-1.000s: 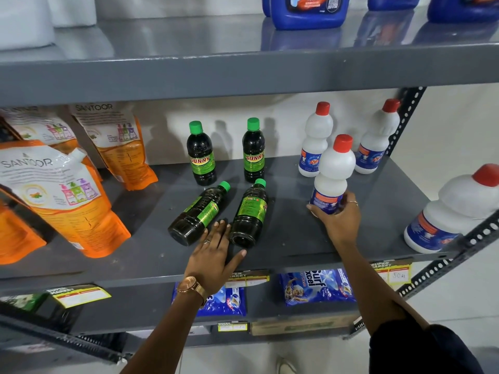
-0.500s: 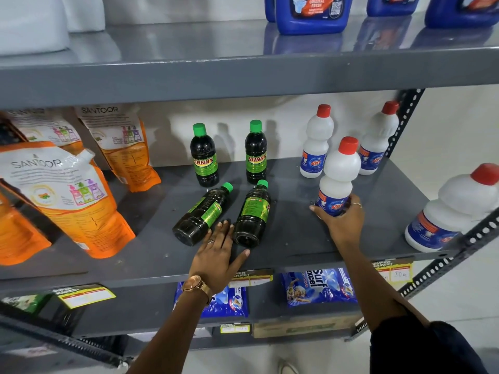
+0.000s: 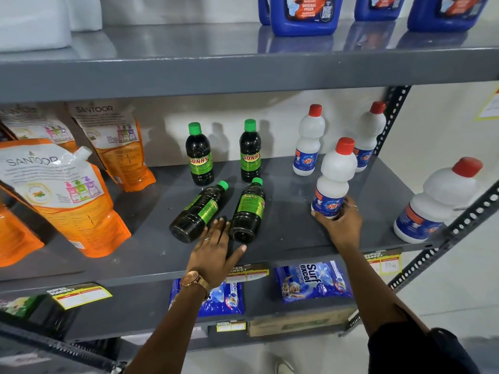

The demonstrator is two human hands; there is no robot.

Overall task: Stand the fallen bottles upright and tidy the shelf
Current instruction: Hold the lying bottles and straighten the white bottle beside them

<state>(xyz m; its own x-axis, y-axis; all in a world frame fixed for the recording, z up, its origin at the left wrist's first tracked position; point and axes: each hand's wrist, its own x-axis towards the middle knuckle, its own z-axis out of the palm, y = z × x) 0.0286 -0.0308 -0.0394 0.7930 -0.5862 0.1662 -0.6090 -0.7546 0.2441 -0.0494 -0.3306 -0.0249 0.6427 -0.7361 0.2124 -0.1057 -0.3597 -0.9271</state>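
- Grey shelf [image 3: 283, 238]: two dark bottles [image 3: 198, 211] lie fallen, near edge.
- Left hand [image 3: 213, 249]: open, flat, fingertips between their bases.
- Right hand [image 3: 339, 221]: gripping upright white bottle [image 3: 334, 179].

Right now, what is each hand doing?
Left hand: open, fingers spread flat between the two fallen dark bottles, holding nothing.
Right hand: closed around the white bottle.
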